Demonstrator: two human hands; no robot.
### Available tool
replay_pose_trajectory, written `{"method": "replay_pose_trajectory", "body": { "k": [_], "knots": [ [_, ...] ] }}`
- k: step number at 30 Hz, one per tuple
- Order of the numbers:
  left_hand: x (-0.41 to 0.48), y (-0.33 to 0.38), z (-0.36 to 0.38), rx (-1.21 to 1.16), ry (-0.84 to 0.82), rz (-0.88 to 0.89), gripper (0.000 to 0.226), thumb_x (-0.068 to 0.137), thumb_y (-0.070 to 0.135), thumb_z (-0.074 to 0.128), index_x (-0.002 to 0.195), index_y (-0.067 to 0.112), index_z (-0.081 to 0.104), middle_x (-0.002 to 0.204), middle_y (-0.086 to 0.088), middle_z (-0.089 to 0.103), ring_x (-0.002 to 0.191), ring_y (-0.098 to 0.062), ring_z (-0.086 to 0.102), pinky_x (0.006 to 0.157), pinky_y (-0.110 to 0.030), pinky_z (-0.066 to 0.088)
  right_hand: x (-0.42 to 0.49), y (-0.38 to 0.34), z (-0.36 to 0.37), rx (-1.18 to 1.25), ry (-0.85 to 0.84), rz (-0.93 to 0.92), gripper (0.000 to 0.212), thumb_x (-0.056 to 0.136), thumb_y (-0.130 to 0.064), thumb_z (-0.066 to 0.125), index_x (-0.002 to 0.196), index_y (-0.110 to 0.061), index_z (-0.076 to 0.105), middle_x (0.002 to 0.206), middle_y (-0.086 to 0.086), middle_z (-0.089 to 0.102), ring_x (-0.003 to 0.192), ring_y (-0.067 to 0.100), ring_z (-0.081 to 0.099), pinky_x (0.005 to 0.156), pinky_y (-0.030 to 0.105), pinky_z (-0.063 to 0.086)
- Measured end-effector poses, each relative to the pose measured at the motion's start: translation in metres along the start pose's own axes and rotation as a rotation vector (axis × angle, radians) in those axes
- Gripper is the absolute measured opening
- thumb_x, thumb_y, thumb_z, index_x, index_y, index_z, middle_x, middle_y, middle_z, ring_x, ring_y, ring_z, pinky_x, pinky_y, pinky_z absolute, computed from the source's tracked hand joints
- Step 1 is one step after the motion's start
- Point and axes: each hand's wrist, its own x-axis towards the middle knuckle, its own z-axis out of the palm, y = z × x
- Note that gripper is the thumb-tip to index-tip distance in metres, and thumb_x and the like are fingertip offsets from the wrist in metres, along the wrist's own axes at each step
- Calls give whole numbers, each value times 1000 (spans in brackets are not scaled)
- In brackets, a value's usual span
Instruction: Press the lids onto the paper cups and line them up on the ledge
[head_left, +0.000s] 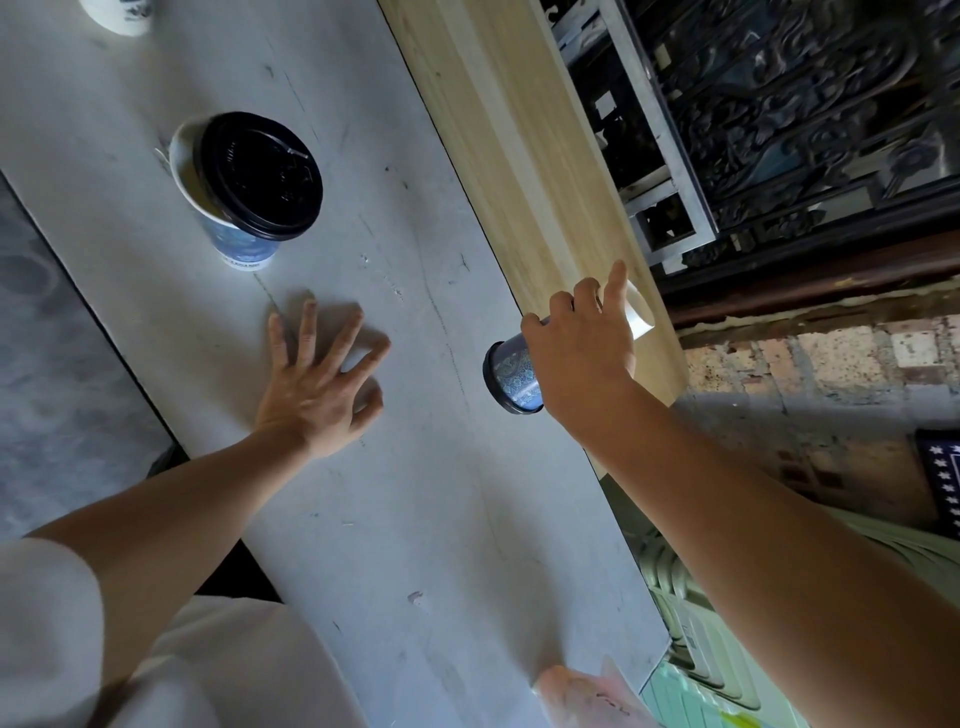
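The lidded cup (514, 376) in the right hand (582, 358) sits at abt 3 o'clock in view, tipped right over: black lid end toward 8 o'clock, white base poking out past the fingers toward 1 o'clock, at the near edge of the wooden ledge (493, 130). Hand is wrapped around the cup's middle, fingers curled over the wall, index finger stretched along it. Whether the base touches the wood I can't tell

Handling, as a guess: thin paper, looks empty given how freely it's tilted, so v. light and easy to crush. A mid-wall grip dents it; better taken near the rim, where the lid ring stiffens it, or by thumb and fingers around the lid edge. Printed wall prob. a bit slick. Lid is snap-fit plastic, needs even pressure round the rim w/ the cup upright on something firm

Second cup (228, 208) at 10 o'clock, upright on the white counter (415, 467), well apart from both hands. Its black lid (261, 174) lies skewed, overhanging toward 4 o'clock and leaving the cup mouth open at 9, so not pressed on yet. It'll want steadying low on the wall while the lid is centred

Left hand (317, 384) at 7 o'clock of centre, fingers spread and partly curled on the counter, holding nothing

A third white cup (122, 13) is cropped at 11 o'clock, top edge. Plastic bag (587, 696) at 5 o'clock
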Motion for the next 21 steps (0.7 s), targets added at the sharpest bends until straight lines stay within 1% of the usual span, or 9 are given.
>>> {"method": "replay_pose_trajectory", "body": {
  "k": [3,6,11,15,18,21],
  "knots": [
    [-1,1,-4,-14,-8,-8,72,88,67,31,155,40,35,169,-7,19,150,-55,-7,114,-73,-14,0,0,0,34,-7,-7,65,82,-42,68,140,-25,44,140,10,48,137,40,34,117,69,1],
    [-1,1,-7,-4,-42,-18,73,89,69,29,157,41,29,170,-7,13,150,-57,-4,115,-76,-8,-1,0,-1,45,-18,-9,64,82,-41,69,140,-25,44,139,9,48,137,39,34,118,68,1],
    [-1,1,-9,-12,-70,-26,74,90,69,29,158,41,24,171,-6,7,150,-56,-7,114,-76,-4,0,1,-1,61,-29,-11,62,84,-40,67,139,-25,45,138,10,49,138,39,34,117,68,0],
    [0,1,-10,-15,-66,-18,74,89,69,27,158,40,26,171,-7,8,150,-57,-4,115,-76,-5,2,3,-1,75,-35,-10,62,84,-40,67,139,-25,45,138,9,49,138,39,34,117,68,0],
    [0,0,-9,-4,-63,-11,75,90,70,25,159,40,23,171,-7,5,149,-56,-7,115,-75,-8,3,4,-2,95,-44,-8,62,84,-40,67,140,-25,45,138,9,49,138,39,34,117,68,0],
    [0,0,-8,-12,-55,-12,75,89,69,26,158,41,24,171,-7,6,150,-56,-6,114,-74,-11,5,5,-2,109,-53,-1,58,85,-38,65,138,-25,47,137,9,50,136,39,36,117,68,2]
  ]
}}
